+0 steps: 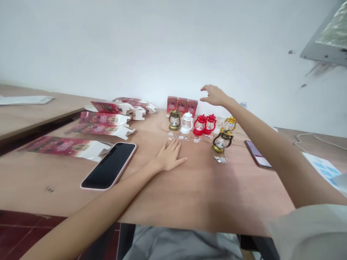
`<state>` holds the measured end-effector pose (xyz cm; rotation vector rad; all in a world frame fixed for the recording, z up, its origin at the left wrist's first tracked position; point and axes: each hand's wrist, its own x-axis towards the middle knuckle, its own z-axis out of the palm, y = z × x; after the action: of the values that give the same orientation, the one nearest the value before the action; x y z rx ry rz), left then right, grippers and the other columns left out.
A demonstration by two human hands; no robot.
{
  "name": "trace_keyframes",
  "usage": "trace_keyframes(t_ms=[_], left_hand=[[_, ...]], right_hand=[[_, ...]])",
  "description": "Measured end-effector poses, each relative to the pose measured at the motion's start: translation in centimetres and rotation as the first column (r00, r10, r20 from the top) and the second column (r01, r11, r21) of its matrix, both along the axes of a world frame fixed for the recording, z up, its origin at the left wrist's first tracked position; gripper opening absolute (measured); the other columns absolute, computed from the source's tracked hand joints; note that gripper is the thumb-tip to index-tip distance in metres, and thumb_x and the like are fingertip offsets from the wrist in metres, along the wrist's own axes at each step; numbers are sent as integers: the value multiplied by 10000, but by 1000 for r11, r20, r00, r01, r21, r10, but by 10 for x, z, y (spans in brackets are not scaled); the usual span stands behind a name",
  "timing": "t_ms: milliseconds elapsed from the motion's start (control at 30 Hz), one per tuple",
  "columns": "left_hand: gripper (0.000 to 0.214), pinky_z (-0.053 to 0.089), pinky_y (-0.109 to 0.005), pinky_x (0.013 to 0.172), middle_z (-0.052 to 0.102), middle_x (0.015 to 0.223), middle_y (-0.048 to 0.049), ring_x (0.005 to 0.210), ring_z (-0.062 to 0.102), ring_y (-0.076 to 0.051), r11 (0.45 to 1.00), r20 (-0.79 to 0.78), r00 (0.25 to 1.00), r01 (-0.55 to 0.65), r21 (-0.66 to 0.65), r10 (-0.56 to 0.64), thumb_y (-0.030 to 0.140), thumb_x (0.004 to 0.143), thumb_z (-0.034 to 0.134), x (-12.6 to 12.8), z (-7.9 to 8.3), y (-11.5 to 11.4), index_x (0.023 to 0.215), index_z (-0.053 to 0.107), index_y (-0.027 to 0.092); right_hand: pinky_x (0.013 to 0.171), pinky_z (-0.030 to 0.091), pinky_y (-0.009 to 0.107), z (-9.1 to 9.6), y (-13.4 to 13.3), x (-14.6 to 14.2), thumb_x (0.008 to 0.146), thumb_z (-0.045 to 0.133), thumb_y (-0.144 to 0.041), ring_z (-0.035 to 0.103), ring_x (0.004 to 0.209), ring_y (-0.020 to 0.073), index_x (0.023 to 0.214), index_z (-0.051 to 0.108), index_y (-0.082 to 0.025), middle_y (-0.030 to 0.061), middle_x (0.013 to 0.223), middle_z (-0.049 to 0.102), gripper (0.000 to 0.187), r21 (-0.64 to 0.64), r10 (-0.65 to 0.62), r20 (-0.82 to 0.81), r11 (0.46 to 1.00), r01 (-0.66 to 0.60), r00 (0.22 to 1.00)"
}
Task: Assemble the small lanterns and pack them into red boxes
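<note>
My left hand (170,156) lies flat on the wooden table (189,191), fingers stretched out, holding nothing. My right hand (214,94) hovers in the air above and behind a row of small toy lanterns, fingers loosely spread and empty. The row holds a dark gold lantern (174,120), a white lantern (187,122), two red lanterns (205,124) and a yellow-topped one (230,123). A further dark lantern (222,141) stands in front of them. Three upright red boxes (181,105) stand behind the row, just left of my right hand.
A pink-cased phone (110,165) lies face up left of my left hand. Flattened red carton blanks (104,122) are spread at the left. A second phone (257,154) and a white cable (311,139) lie at the right. Small clear bits (184,137) lie before the lanterns.
</note>
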<state>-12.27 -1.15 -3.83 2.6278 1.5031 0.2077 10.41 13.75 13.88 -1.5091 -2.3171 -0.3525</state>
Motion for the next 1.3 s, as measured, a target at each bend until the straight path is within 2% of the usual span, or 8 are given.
trace_keyframes(t_ms=[200,367,600,733,867,1033,1167,1300], left_hand=[[802,87,-535,1148,181,1530,-173,1442,128,-287,1000,28,1000,14,21,-14,629,869,291,-1,-1,3,1448,270,74],[796,103,-536,1151,188,1534,-156,1438,149,-283,1000,33,999,15,26,-16,642,862,287,-3,-3,6,1449,278,105],[756,126,-502,1166,286,1511,-148,1422,215,-280,996,200,977,63,61,-74,607,841,392,-4,2,4,1417,339,119],[830,181,-491,1162,311,1505,-132,1405,256,-292,997,524,849,78,2,-68,613,768,526,12,5,-10,1423,324,144],[752,325,-471,1112,515,1368,-111,1285,457,-290,981,853,520,142,-131,38,603,725,592,34,7,-26,1326,462,171],[613,421,-461,1048,603,1263,-113,1173,563,-280,993,964,240,2,-120,116,507,715,647,39,10,-27,1203,549,149],[602,406,-487,1058,601,1268,-98,1189,552,-279,985,954,270,-147,-90,128,434,675,703,27,11,-16,1198,554,177],[590,381,-472,1082,601,1262,-75,1214,530,-268,978,921,390,-198,61,22,361,631,722,15,15,-8,1175,557,204]], right_hand=[[784,467,392,-16,-130,20,792,620,-417,601,1027,325,1189,556,-193,138,1111,645,461,-225,7,430,969,100,903],[703,456,326,-46,-154,33,829,573,-254,621,985,305,1213,526,-177,172,1148,608,394,-264,-60,540,935,237,840],[759,490,353,-52,-153,65,771,636,-245,613,901,234,973,594,-178,80,969,642,217,-252,-93,-257,967,26,962],[750,552,349,-97,-164,39,681,706,-459,627,846,177,896,547,-215,22,957,624,361,-241,-97,-944,854,-460,315],[778,563,344,-145,-180,-11,615,752,-516,633,882,170,849,528,-239,4,975,633,427,-193,-189,-979,738,-647,77],[947,479,360,-152,-187,-11,807,595,-461,605,1071,181,1096,552,-260,50,1147,642,355,-152,49,-933,844,-515,356],[970,432,421,-144,-180,38,780,640,-262,592,1075,227,1112,607,-220,85,1177,638,336,-194,46,-624,958,-212,780],[796,486,360,-140,-174,64,704,687,-191,650,908,249,955,699,-181,86,941,712,251,-393,-170,-340,919,25,925]])
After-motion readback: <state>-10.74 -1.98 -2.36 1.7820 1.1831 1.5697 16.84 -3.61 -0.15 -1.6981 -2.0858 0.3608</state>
